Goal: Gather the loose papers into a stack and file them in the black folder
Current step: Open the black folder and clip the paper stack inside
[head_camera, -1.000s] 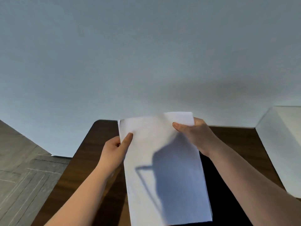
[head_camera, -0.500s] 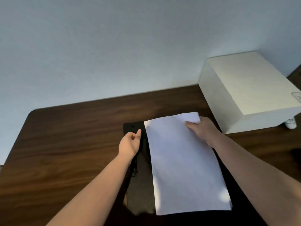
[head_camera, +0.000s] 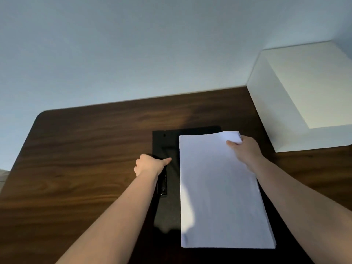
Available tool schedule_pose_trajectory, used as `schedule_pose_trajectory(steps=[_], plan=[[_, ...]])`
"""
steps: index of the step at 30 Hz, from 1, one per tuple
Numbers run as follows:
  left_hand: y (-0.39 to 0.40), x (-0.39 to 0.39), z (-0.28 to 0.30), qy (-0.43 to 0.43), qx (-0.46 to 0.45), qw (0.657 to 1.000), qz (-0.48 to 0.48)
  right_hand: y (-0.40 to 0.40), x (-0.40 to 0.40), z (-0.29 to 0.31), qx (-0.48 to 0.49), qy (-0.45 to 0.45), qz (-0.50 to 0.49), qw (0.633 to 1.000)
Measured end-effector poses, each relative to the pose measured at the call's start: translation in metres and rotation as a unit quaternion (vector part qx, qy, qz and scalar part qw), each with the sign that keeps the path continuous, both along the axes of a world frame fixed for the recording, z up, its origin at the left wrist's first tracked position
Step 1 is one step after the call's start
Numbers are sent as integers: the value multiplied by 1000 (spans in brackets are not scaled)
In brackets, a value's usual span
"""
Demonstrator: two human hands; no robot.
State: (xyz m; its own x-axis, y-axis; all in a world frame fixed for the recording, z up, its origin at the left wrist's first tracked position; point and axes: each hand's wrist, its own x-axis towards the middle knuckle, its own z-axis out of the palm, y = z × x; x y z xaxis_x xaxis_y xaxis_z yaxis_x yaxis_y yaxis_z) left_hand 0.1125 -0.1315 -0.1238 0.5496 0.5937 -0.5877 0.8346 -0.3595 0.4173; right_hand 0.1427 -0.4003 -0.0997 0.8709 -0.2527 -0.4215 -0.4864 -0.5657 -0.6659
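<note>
A stack of white papers (head_camera: 221, 191) lies on the open black folder (head_camera: 169, 210) in the middle of the dark wooden table (head_camera: 85, 159). My right hand (head_camera: 245, 151) grips the stack's far right corner, thumb on top. My left hand (head_camera: 150, 165) rests on the folder's black clip bar (head_camera: 163, 185) along its left side, with the thumb pointing toward the papers. The bar's far end is hidden under that hand. Most of the folder is covered by the stack.
A white box (head_camera: 297, 100) stands on the table at the far right, close to the wall. The table's rounded far left corner (head_camera: 43, 113) meets the pale wall. A bit of floor shows at the left edge.
One second ago both hands held the stack up. The left hand let go and moved onto the folder's clip bar. The right hand now keeps the stack lying on the folder.
</note>
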Motion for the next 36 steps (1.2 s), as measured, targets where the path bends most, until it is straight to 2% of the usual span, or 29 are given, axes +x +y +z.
schedule_pose_trajectory(steps=[3,5,7,12,16,22,26,28,30,31,33,36], plan=[[-2,0,14,-53,-51,996,40,10,8,1,-11,4,5,1000],[8,0,24,-109,-52,990,69,18,13,1,-13,0,8,1000],[23,-2,26,-130,-61,985,96,28,18,2,-23,-4,18,1000],[34,-3,20,-90,-114,985,92,58,26,0,-28,-9,41,999],[45,0,17,-85,-151,977,127,71,27,-2,-22,-7,40,999],[86,7,17,-150,-156,955,203,75,37,2,-12,-31,55,998],[133,7,24,-197,-94,943,252,71,48,1,-9,-37,36,999],[147,4,23,-194,-47,957,211,72,51,-1,-12,-33,34,999],[151,1,20,-166,51,982,76,76,54,-2,-14,-32,35,999],[147,-1,20,-150,99,984,3,78,56,-2,-16,-33,37,999],[131,-6,21,-125,148,974,-114,79,60,-2,-25,-41,43,998],[92,-9,23,-98,154,958,-221,73,67,1,-55,-51,45,996]])
